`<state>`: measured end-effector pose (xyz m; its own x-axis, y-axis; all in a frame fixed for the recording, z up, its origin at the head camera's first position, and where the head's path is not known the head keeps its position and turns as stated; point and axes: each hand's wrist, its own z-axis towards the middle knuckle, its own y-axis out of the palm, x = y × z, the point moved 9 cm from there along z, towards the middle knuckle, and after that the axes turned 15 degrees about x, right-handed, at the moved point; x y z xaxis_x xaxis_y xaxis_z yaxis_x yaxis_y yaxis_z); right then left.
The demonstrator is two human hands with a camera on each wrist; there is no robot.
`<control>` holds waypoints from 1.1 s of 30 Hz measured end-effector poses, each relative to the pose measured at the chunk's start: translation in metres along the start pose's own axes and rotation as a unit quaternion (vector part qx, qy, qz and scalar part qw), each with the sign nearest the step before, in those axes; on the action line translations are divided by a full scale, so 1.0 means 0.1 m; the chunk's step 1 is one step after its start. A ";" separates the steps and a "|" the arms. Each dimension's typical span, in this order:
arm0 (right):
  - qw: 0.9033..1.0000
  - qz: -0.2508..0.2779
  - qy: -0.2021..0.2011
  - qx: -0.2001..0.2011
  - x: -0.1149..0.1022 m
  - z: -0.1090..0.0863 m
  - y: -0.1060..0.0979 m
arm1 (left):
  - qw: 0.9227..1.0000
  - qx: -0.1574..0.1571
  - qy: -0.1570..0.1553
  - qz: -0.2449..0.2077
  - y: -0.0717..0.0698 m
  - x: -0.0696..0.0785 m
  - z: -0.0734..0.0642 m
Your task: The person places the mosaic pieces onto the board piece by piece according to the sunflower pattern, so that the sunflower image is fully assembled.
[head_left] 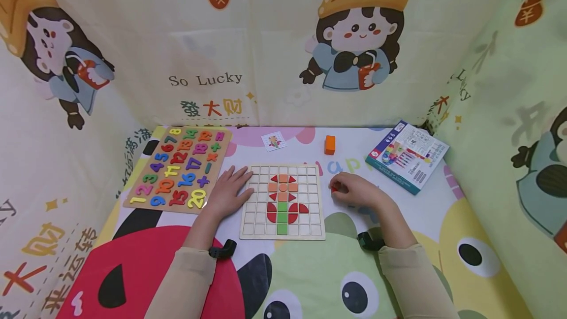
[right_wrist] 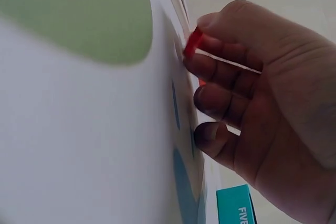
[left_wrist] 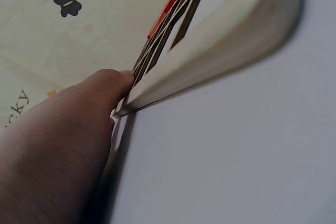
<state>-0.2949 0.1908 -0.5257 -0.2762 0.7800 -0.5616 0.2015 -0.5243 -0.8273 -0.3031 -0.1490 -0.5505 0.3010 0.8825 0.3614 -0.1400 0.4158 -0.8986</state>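
A pale wooden grid board [head_left: 305, 225] lies flat on the table. On it, orange squares and red triangles form a flower shape, above green squares [head_left: 282, 218] and red rounded pieces [head_left: 293, 213]. My left hand [head_left: 228, 191] rests at the board's left edge with its fingers extended, the thumb touching the rim, as the left wrist view also shows. To the right of the board, my right hand [head_left: 356, 190] pinches a small red piece [right_wrist: 193, 42] between thumb and forefinger, low over the table. Its shape is mostly covered by the fingers.
At the left lies a number puzzle board [head_left: 177, 198] with coloured numerals and signs. A small picture card [head_left: 274, 141] and an orange block [head_left: 330, 144] lie behind the grid board. A boxed set [head_left: 407, 156] stands at the back right, before the printed cloth wall [head_left: 274, 38].
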 end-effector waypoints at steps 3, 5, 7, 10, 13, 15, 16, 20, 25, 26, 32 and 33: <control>1.000 0.018 0.017 -0.001 0.02 -0.01 -0.02 | 1.000 0.003 0.002 0.002 0.00 0.00 0.00; 0.999 0.029 0.024 0.000 0.04 -0.01 -0.03 | 1.000 0.004 0.004 0.003 0.00 0.00 0.00; 0.999 0.033 0.026 -0.001 0.06 -0.01 -0.04 | 1.000 0.005 0.005 0.005 0.00 0.00 0.00; 0.999 0.037 0.034 -0.004 0.11 -0.02 -0.06 | 1.000 0.004 0.004 0.004 0.00 0.00 0.00; 0.999 0.032 0.041 -0.007 0.17 -0.04 -0.07 | 1.000 0.001 -0.001 0.002 0.00 -0.01 0.00; 0.999 0.028 0.044 -0.008 0.20 -0.05 -0.08 | 1.000 0.000 -0.001 0.000 0.00 0.00 0.00; 0.999 0.025 0.042 -0.009 0.21 -0.05 -0.08 | 1.000 0.001 -0.001 0.000 0.00 0.00 0.00; 0.999 0.021 0.029 -0.013 0.17 -0.06 -0.06 | 1.000 -0.001 0.000 -0.002 0.01 -0.01 0.00; 0.999 0.052 0.009 -0.003 -0.03 -0.04 -0.06 | 1.000 -0.004 -0.001 0.000 0.02 -0.02 0.00; 0.998 0.056 0.005 -0.001 -0.08 -0.03 -0.06 | 1.000 -0.005 -0.001 -0.001 0.02 -0.02 0.00; 0.998 0.065 -0.012 0.014 -0.42 0.06 0.03 | 1.000 -0.002 0.002 -0.004 0.01 -0.01 0.01; 0.997 0.070 -0.014 0.015 -0.49 0.08 0.05 | 1.000 -0.001 0.003 -0.004 0.01 -0.01 0.00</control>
<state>-0.2877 0.1475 -0.5029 -0.2735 0.6886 -0.6716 0.2112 -0.6382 -0.7404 -0.3039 -0.1493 -0.5515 0.3073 0.8777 0.3677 -0.1351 0.4227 -0.8961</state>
